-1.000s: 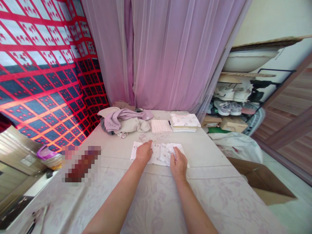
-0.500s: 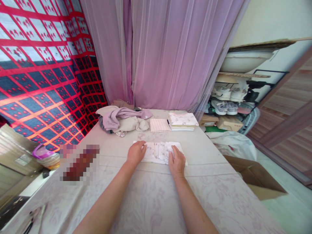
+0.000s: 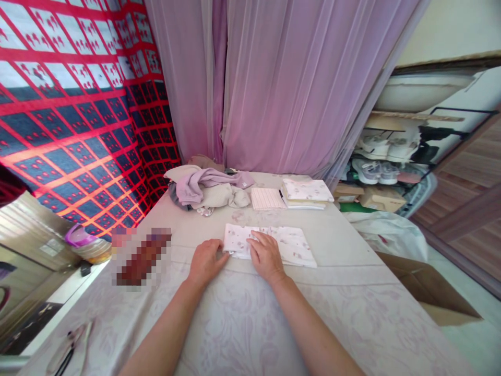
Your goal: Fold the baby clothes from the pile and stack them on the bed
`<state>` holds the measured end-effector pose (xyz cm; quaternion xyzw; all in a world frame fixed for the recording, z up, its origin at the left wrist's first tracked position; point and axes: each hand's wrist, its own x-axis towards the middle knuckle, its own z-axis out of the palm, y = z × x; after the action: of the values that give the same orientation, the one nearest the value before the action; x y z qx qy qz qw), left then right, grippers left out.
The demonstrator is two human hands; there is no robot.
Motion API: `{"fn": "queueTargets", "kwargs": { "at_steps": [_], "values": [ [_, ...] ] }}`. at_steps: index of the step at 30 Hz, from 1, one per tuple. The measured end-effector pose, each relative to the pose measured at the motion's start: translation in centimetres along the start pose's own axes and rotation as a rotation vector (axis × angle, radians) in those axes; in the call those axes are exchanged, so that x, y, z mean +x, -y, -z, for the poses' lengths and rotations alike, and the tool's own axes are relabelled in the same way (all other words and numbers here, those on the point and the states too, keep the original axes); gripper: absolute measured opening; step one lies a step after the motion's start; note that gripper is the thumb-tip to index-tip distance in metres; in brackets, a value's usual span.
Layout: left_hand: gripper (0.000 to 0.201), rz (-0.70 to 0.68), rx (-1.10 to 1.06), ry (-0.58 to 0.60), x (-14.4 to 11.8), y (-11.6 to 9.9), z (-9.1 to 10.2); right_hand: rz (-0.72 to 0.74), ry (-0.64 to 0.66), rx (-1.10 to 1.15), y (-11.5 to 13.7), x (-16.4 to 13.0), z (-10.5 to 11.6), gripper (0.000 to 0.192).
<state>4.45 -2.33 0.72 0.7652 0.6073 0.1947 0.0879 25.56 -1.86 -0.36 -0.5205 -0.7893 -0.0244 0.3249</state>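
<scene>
A folded white cloth with a small pinkish print [image 3: 295, 243] lies flat on the covered table, its right end spreading wider than its left. My right hand [image 3: 266, 256] rests on the middle of the cloth, palm down with fingers apart. At the cloth's near left corner is my left hand [image 3: 205, 262], thumb and fingers apart, the thumb tip by the cloth's edge. Behind the cloth sit a folded striped cloth [image 3: 268, 199] and a stack of folded printed cloths [image 3: 308, 191].
A heap of loose clothes [image 3: 205, 189] lies at the table's back left. Glasses [image 3: 70, 344] rest at the near left corner, and a blurred-out patch [image 3: 144, 258] covers something on the left. An open cardboard box [image 3: 426, 287] and a shoe rack [image 3: 391, 151] stand at right.
The cloth now shows a smoother printed face and reaches further right. My right hand has moved from its right end to its middle; my left hand has come down to the near corner.
</scene>
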Motion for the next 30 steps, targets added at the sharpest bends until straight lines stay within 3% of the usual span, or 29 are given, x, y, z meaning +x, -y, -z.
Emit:
{"fn": "queueTargets", "kwargs": {
  "at_steps": [7,13,17,24,30],
  "values": [
    [0.011,-0.035,0.003,0.001,0.1,0.0,-0.2,-0.189,0.364,-0.012,1.2,7.9,-1.9,0.033],
    [0.017,-0.057,-0.06,0.023,0.2,0.5,-0.5,-0.251,0.463,-0.069,2.0,11.6,-4.5,0.023],
    [0.014,-0.053,-0.062,0.018,0.2,0.6,-0.7,-0.275,0.495,-0.063,2.3,12.3,-5.7,0.014],
    [0.008,-0.04,-0.015,0.004,0.3,0.5,-0.8,-0.255,0.404,-0.029,2.4,10.8,-7.1,0.02],
    [0.008,0.013,-0.012,0.007,0.3,0.3,-0.6,-0.229,0.32,0.018,2.4,9.7,-6.5,0.032]
  ]
}}
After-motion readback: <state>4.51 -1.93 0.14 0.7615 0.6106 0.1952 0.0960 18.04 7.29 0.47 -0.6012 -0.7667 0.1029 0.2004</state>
